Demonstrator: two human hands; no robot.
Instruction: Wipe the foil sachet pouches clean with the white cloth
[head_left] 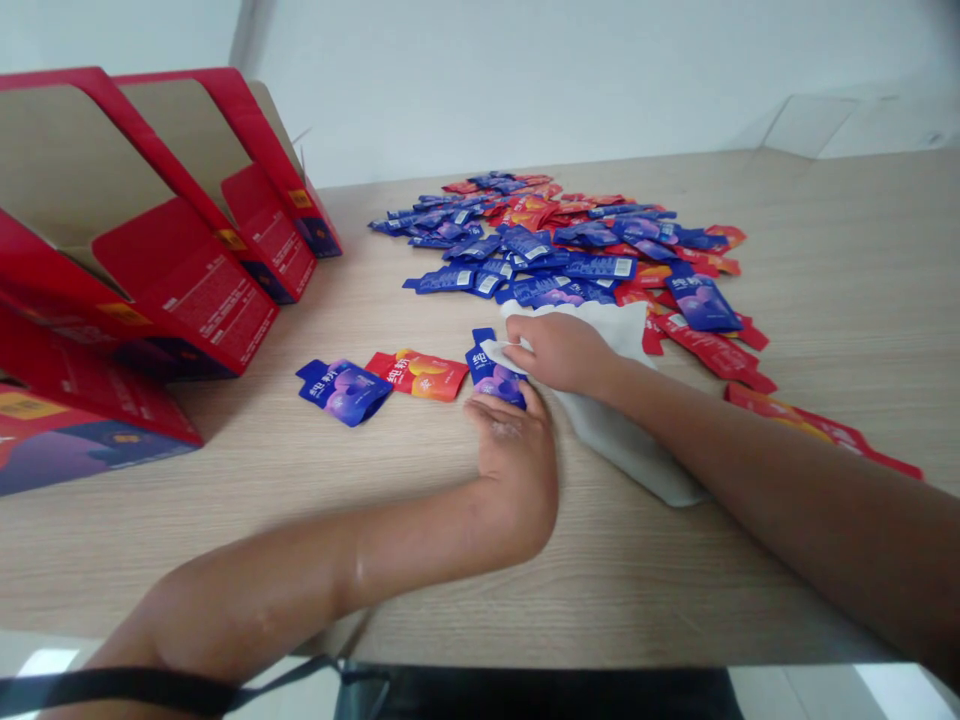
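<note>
A blue pouch [495, 377] lies on the wooden table, its lower end gripped by my left hand [516, 425]. My right hand [553, 350] is closed on a white cloth [619, 440], with a bunched corner of it pressed on the upper part of that pouch. The rest of the cloth trails under my right wrist and forearm. Just left of the held pouch lies a red pouch [431, 376], and beside it another blue pouch [345, 391], both face up.
A heap of blue and red pouches [529, 243] spreads across the table's far middle and right. One red pouch [817, 425] lies near my right forearm. Open red boxes [195, 285] stand in a row on the left. A white wall [562, 80] rises behind the table [645, 590].
</note>
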